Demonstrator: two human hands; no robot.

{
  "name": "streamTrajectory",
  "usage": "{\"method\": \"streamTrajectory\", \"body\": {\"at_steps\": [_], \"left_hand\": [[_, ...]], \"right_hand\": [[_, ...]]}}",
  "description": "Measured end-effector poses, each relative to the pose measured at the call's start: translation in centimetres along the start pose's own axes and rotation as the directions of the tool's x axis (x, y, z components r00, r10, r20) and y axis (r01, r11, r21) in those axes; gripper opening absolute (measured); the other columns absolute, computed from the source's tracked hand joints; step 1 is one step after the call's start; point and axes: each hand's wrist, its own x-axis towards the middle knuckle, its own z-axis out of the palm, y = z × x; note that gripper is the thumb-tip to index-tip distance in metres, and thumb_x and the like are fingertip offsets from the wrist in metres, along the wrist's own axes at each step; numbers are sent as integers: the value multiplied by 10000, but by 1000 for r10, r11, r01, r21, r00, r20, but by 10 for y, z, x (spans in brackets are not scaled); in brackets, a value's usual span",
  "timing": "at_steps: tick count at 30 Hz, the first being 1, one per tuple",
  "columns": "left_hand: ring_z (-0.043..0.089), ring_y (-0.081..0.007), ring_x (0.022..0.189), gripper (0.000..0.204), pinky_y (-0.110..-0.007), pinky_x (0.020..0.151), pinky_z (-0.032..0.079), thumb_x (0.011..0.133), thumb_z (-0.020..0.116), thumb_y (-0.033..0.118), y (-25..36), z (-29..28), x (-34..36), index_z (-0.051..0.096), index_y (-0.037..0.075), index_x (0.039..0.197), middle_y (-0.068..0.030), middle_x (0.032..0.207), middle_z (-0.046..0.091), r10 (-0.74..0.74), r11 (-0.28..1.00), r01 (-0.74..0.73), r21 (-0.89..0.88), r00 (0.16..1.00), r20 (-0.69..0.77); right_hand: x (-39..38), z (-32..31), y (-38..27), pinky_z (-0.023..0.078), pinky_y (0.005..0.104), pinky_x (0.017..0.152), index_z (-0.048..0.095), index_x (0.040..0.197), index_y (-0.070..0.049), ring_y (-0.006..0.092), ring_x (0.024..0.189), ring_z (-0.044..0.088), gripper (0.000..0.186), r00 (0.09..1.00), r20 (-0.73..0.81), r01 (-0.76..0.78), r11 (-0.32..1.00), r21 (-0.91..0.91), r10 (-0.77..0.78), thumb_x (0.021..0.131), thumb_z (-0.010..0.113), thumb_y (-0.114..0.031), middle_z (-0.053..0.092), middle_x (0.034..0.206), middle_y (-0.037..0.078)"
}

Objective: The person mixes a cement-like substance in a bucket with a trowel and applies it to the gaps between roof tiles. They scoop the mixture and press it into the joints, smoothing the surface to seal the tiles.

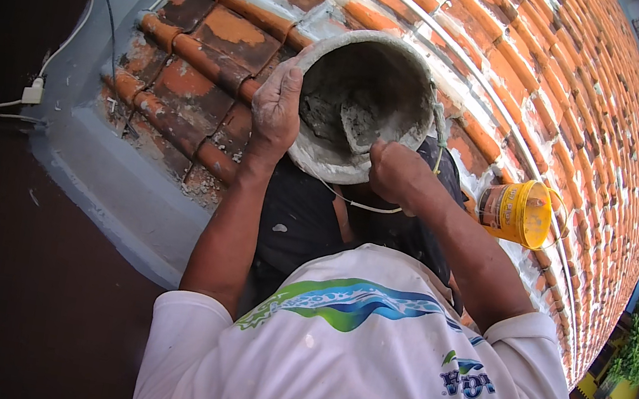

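A round bucket (323, 168) caked with grey cement tilts in front of me above my lap, its mouth facing me. Wet grey mortar (319, 114) lies inside it. My left hand (276, 109), dusty with cement, grips the bucket's left rim, thumb up. At the lower right of the mouth, my right hand (398, 175) is closed around the handle of a mortar-coated trowel (359, 125); the fingers hide the handle. The trowel's blade sits down in the mortar. A thin wire bail (369, 206) hangs loosely below the bucket.
Sloping orange roof tiles (214, 70) with white and grey smears surround me. A yellow pail (524, 214) lies tipped on the tiles to the right. A pale hose or cable (507, 121) curves over the roof. At left are a grey coated ledge (121, 185) and a white cable connector (33, 91).
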Motion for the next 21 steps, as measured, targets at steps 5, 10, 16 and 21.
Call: {"method": "streamTrajectory", "body": {"at_steps": [5,10,16,21], "left_hand": [[638,-179,1179,425,-343,1064,496,1204,465,278,0,0,1,674,-55,1365,-111,1276,728,-28,999,27,-28,1000,-3],[636,-181,1174,423,-346,1059,496,1203,466,278,5,-2,-3,676,-53,1362,-111,1270,729,-24,999,25,39,1000,-16],[641,-182,1154,420,-344,1045,500,1203,466,284,5,2,1,677,-47,1351,-110,1257,730,-7,999,8,-38,1000,25],[634,-171,1151,421,-338,1037,501,1207,452,284,-1,0,-3,669,-47,1351,-98,1253,723,-56,998,57,-14,998,24]], "right_hand": [[7,-17,4,606,531,827,705,1020,95,487,951,760,266,998,69,-18,994,104,11,948,591,-135,740,939,336],[-10,-37,29,598,536,775,700,957,125,479,924,765,310,978,208,11,1000,6,-12,935,620,-174,732,901,346],[28,-18,27,625,471,746,770,961,60,432,915,782,243,999,40,40,992,-120,-35,921,658,-151,747,900,278],[28,26,-10,649,392,732,841,946,-54,337,919,802,160,978,-199,-8,938,-347,-65,912,705,-130,761,959,178]]}}
